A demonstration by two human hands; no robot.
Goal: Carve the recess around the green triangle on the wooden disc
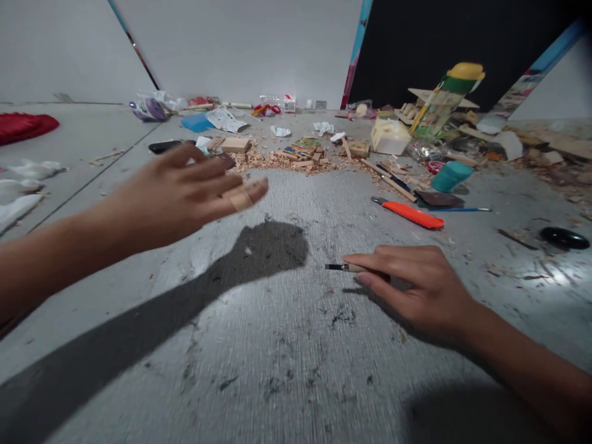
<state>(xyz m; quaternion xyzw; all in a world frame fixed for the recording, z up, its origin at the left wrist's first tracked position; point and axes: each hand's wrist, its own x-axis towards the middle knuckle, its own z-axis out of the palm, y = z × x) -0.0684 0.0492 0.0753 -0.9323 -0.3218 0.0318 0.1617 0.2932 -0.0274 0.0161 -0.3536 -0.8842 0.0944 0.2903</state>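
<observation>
A slim hand tool with a flat dark metal blade and pale handle point(345, 267) was held to the near left of the orange-red ribbed plastic cutter point(413, 214). It was clamped between the thumb and fingers of the right hand point(420, 283), on the cutter's near side. Well to the cutter's left, the left hand point(189, 185), with a tan plaster point(240, 199) on one finger, was raised and unclosed, nothing being seen in it. For good control, the grip was best set close behind the blade, with bare fingers clear of its line. Most of the handle was hidden; the left fingers were blurred; the cutting edge could not be made out.
</observation>
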